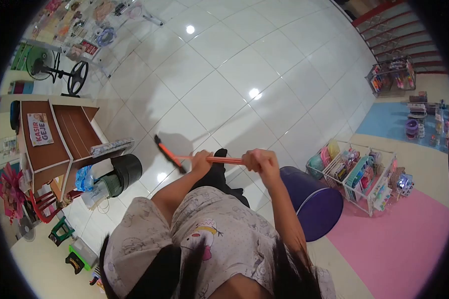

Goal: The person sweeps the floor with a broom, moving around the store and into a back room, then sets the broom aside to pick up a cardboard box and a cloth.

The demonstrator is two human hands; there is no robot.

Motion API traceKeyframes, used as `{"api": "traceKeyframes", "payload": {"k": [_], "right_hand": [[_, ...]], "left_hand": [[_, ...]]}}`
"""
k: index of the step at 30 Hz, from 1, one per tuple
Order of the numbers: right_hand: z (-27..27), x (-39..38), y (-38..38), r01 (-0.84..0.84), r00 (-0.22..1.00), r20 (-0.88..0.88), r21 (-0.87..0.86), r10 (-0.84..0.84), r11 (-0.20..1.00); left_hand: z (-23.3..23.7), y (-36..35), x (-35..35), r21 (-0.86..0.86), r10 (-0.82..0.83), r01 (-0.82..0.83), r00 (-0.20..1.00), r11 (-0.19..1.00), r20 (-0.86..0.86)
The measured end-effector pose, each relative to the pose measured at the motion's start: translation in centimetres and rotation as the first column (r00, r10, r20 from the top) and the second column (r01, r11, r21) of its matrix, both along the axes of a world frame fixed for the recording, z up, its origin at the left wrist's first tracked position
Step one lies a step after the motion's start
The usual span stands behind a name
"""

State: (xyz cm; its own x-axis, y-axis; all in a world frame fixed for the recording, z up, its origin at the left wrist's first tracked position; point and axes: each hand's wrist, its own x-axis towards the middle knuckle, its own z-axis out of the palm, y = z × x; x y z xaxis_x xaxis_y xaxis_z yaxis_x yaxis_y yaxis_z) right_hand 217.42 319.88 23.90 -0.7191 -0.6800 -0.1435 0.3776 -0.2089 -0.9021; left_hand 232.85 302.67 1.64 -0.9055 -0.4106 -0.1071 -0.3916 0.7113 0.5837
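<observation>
My left hand (pixel 201 163) is closed around the orange handle of a long floor tool that looks like a squeegee (pixel 168 152). Higher up the same handle (pixel 226 160), my right hand (pixel 261 162) grips near its upper end. The tool's narrow black-and-orange head lies at the white tiled floor (pixel 184 117), to the left of my feet. Beyond my left hand, a dark shoe and trouser leg (pixel 217 174) show below my patterned shirt (pixel 219 224).
A purple drum-shaped container (pixel 320 214) stands close by my right arm. Beside it is a white wire rack (pixel 356 194) of small goods. On the left are a brown-and-white counter (pixel 60 132), a black bin (pixel 128 168) and a fan (pixel 40 64). A stocked display table (pixel 77 25) stands at upper left.
</observation>
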Motion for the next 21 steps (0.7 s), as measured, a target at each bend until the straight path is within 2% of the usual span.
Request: {"api": "traceKeyframes", "payload": {"k": [2, 3, 4, 5, 6, 8, 9, 10, 11, 12, 15, 16, 18, 19, 21], "right_hand": [[2.4, -1.1, 0.3, -0.001, 1.000, -0.026, 0.016, 0.002, 1.000], [4.1, -1.5, 0.3, 0.011, 0.991, -0.135, 0.053, -0.004, 0.999], [5.8, -1.9, 0.2, 0.027, 0.969, -0.246, 0.088, -0.005, 0.996], [6.7, -2.3, 0.1, 0.049, 0.935, -0.355, 0.123, -0.003, 0.991], [6.9, -2.9, 0.0, 0.072, 0.913, -0.408, 0.158, -0.002, 0.985], [6.9, -3.7, -0.1, 0.124, 0.860, -0.509, 0.226, 0.009, 0.966], [6.3, -4.1, -0.5, 0.136, 0.818, -0.575, 0.250, 0.034, 0.959], [5.3, -4.5, -1.1, 0.147, 0.769, -0.636, 0.273, 0.064, 0.951], [4.5, -4.7, -1.6, 0.160, 0.717, -0.690, 0.296, 0.095, 0.942], [4.1, -4.8, -1.9, 0.137, 0.679, -0.717, 0.333, 0.156, 0.933], [6.7, -5.1, -1.6, 0.015, 0.563, -0.758, 0.410, 0.331, 0.912], [8.4, -5.2, -1.2, -0.011, 0.553, -0.775, 0.359, 0.305, 0.933], [12.3, -5.6, 0.1, -0.040, 0.576, -0.793, 0.216, 0.199, 0.976], [13.9, -5.8, 0.9, -0.031, 0.670, -0.739, 0.069, 0.072, 0.997], [14.7, -6.6, 2.5, 0.061, 0.841, -0.523, -0.158, -0.136, 0.986]], "left_hand": [[0.0, 1.1, -4.0, 0.007, -0.022, 0.022, 0.996, 1.000, -0.089], [-0.5, 1.5, -6.7, 0.066, -0.098, 0.112, 0.978, 0.991, -0.186], [0.6, 2.1, -9.8, 0.087, -0.165, 0.173, 0.982, 0.981, -0.094], [-0.7, 3.4, -12.9, 0.050, -0.151, 0.157, 0.983, 0.986, -0.101], [-3.0, 5.0, -16.3, 0.341, -0.043, 0.124, 0.971, 0.932, -0.236], [-2.2, 6.8, -21.2, 0.400, 0.026, 0.134, 0.929, 0.907, -0.370], [0.3, 7.1, -23.2, 0.175, -0.058, 0.137, 0.918, 0.975, -0.393], [-1.1, 6.4, -25.7, 0.602, -0.030, 0.222, 0.949, 0.767, -0.313], [-2.2, 7.0, -26.1, 0.378, -0.116, 0.238, 0.941, 0.895, -0.318], [-0.3, 7.0, -26.4, 0.126, -0.183, 0.229, 0.935, 0.965, -0.303], [3.0, 6.7, -26.7, 0.167, -0.200, 0.273, 0.913, 0.948, -0.356], [4.7, 6.9, -26.0, 0.172, -0.191, 0.273, 0.905, 0.947, -0.381], [8.1, 5.5, -24.8, 0.134, -0.318, 0.419, 0.828, 0.898, -0.463], [9.6, 4.9, -23.8, 0.114, -0.377, 0.490, 0.781, 0.864, -0.497], [12.4, 4.4, -21.2, 0.272, -0.348, 0.492, 0.828, 0.827, -0.440]]}}
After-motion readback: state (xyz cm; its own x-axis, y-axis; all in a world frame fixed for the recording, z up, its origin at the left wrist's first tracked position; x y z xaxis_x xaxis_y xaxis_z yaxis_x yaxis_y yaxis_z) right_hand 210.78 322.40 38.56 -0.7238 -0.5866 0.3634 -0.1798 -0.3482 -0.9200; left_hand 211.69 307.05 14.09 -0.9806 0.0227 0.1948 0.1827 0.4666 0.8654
